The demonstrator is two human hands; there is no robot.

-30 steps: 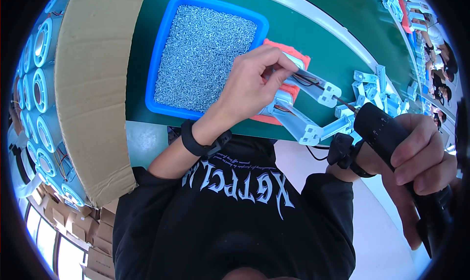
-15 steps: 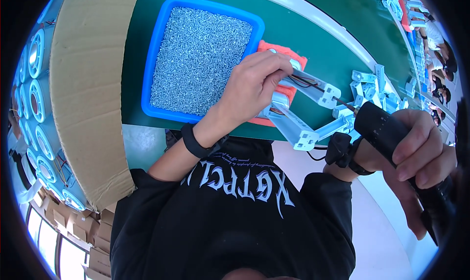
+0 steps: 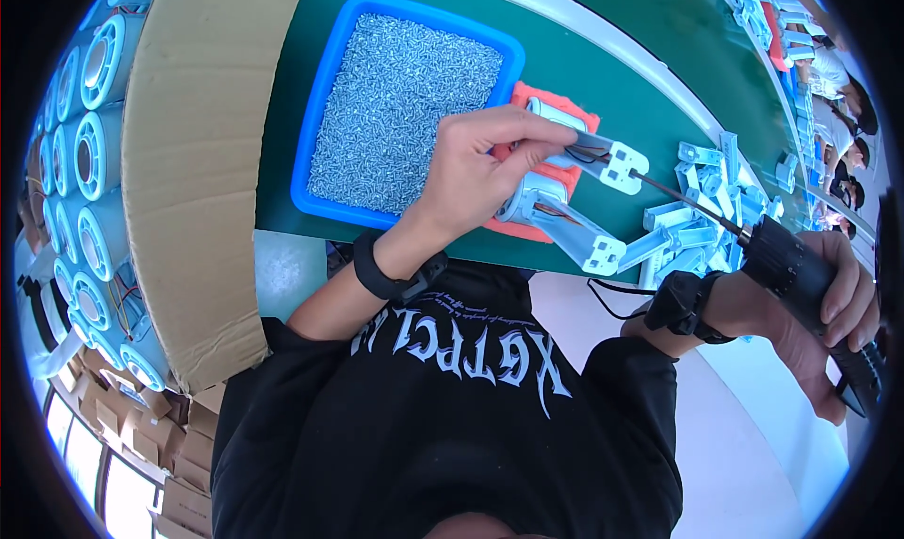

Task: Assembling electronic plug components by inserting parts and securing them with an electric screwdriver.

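Note:
My left hand (image 3: 485,167) is closed, thumb and forefinger pinching the upper light-blue plastic housing (image 3: 623,169) by its narrow arm, where dark wires show. My right hand (image 3: 838,299) is wrapped round a black electric screwdriver (image 3: 786,266). Its long thin bit points left, with the tip at the holed end face of that housing; whether it touches I cannot tell. A second such housing (image 3: 574,228) lies just nearer to me, red-brown wires along its channel. The wider ends of both rest on an orange-red cloth (image 3: 527,228).
Left of the cloth is a blue tray (image 3: 309,153) full of small silvery screws. A cardboard flap (image 3: 202,162) rises at the left, beside stacked round light-blue parts (image 3: 94,153). Loose plastic arms (image 3: 702,219) pile up at right on the green table (image 3: 650,115). Several people (image 3: 843,115) sit far right.
The screwdriver has drawn back to the right, and much more of its bit now shows outside the housing. My left hand keeps its pinch. The whole view has shifted slightly.

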